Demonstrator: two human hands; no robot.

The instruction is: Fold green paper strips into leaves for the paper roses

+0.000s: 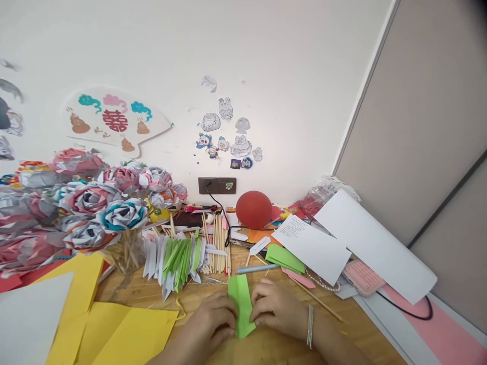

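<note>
Head view: left hand (213, 322) and right hand (276, 309) pinch green paper strip (241, 306) between them, pressed flat on worktop (274, 350). Strip partly folded, lower end creased. Finished folded green-white pieces (177, 258) piled just beyond hands; more creasing likely left.

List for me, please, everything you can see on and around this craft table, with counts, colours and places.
green paper: one, folded strip, on the table between both hands
paper roses: many, pink, grey and teal, bunched at left
yellow sheets: several, front left
folded leaves: a row, green and white, centre
wooden sticks: a bundle, tan, behind the leaves
ball: one, red, by the wall
white sheets: two, right side
green paper stack: one, beside the white sheets
pink case: one, right edge
wall stickers: a cluster, cartoon figures
socket: one, dark, on the wall
left hand: pressing the green paper
right hand: pressing the green paper, bracelet at wrist
</note>
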